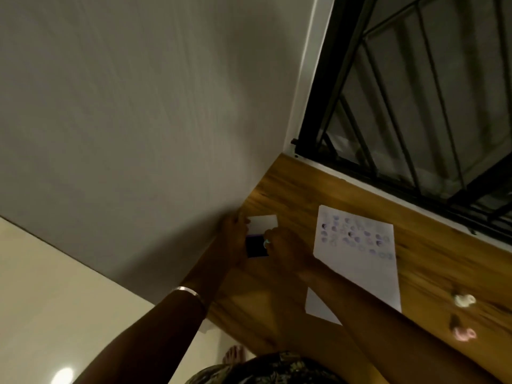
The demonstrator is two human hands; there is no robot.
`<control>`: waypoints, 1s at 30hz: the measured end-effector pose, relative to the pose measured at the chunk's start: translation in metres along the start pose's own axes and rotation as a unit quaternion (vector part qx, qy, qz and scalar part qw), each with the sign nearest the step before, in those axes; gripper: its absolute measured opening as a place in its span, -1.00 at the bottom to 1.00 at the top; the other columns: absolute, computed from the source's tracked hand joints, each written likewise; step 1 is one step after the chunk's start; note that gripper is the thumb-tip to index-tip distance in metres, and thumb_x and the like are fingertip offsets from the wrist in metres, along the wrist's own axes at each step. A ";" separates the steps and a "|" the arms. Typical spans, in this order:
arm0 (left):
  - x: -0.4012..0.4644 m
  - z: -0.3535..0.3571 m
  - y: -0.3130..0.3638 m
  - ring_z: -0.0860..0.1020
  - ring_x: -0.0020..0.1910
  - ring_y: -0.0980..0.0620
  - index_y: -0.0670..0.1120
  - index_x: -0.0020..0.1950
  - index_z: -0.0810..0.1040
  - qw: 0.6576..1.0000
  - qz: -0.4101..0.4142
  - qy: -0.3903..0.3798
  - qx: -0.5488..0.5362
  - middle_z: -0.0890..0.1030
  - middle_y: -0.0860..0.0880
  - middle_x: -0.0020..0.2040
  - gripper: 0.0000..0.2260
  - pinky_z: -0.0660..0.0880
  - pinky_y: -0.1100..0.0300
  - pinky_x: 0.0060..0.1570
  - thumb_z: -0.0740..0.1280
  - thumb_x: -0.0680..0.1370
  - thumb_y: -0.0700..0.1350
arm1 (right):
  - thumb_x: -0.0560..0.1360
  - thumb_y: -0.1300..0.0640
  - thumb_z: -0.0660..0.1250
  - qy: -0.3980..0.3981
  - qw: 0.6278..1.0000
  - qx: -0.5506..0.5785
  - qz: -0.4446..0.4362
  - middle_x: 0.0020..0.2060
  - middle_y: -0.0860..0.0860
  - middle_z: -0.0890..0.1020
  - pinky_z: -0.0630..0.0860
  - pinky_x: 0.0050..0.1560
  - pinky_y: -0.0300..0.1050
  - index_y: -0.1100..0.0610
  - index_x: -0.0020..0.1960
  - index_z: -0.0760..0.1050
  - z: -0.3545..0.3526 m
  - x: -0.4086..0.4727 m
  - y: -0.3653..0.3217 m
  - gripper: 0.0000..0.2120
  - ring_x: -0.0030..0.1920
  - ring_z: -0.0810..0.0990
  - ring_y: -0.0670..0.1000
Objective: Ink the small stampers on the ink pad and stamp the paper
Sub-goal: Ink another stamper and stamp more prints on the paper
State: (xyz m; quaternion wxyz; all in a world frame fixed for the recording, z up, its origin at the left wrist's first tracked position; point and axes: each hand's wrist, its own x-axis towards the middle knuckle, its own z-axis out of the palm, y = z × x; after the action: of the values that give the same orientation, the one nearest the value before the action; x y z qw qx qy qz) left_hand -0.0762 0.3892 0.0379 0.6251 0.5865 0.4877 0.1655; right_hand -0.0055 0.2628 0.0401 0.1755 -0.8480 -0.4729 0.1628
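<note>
Pressing a small pale-green stamper (265, 243) down onto the dark purple rectangular ink pad (256, 246), near the wall-side edge of the wooden tabletop (279, 187). Right hand (285, 249) pinching that stamper in its fingertips, though motion blur is making the exact hold hard to confirm. Left hand (234, 235) curling around the pad's far side, apparently steadying it, with its white lid (263, 223) lying open just behind; whether the fingers are truly clamping or merely resting against it cannot be told.

Doing this step well: keeping the stamper face flat on the pad, pressing evenly rather than rocking, and holding the pad from sliding toward the wall.

Lying well to the right, the white sheet of paper (357, 261), already carrying rows of purple and bluish prints on its upper half, leaving its lower half bare for the next marks. Sitting farther right near the table's front, two more small stampers, one whitish (464, 300) and one pink (462, 333), apart from the sheet. Leaving little room on the left, with the grey wall (138, 120) close beside the pad; offering open wood between pad and paper for the crossing.
</note>
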 end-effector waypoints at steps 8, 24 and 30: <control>-0.001 0.003 -0.005 0.51 -0.18 -0.08 -0.19 -0.12 0.54 0.999 0.043 -0.019 0.014 0.52 -0.16 -0.18 -0.71 0.49 0.02 -0.09 0.15 0.66 -0.08 | 0.56 0.27 0.23 0.008 1.000 0.018 -0.010 -0.06 0.27 0.63 0.53 -0.03 0.08 0.30 -0.02 0.59 0.008 0.002 0.009 -0.83 -0.06 0.59 0.23; -0.003 0.044 0.009 0.54 -0.06 -0.15 -0.19 -0.09 0.56 0.958 0.204 -0.146 0.141 0.56 -0.32 -0.07 -0.85 0.49 -0.17 0.08 0.23 0.62 -0.26 | 0.57 0.03 0.24 0.084 0.980 0.081 0.161 0.05 0.16 0.63 0.54 0.09 0.03 0.20 0.12 0.55 -0.033 -0.034 0.049 -0.73 0.07 0.59 0.15; -0.026 0.101 -0.018 0.31 0.47 -0.09 0.02 0.55 0.15 0.812 0.211 -0.388 0.381 0.31 -0.04 0.51 -0.40 0.26 -0.03 0.47 0.29 0.57 0.09 | 0.59 -0.02 0.18 0.143 0.933 0.003 0.329 0.31 0.14 0.51 0.38 0.32 0.06 0.10 0.35 0.40 -0.047 -0.071 0.105 -0.63 0.29 0.47 0.18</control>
State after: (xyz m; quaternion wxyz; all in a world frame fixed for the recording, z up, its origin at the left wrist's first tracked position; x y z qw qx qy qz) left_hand -0.0134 0.3069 0.0161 0.4386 0.8817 0.0931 -0.1469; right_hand 0.0580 0.1430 0.0420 0.1801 -0.9699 -0.1370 0.0898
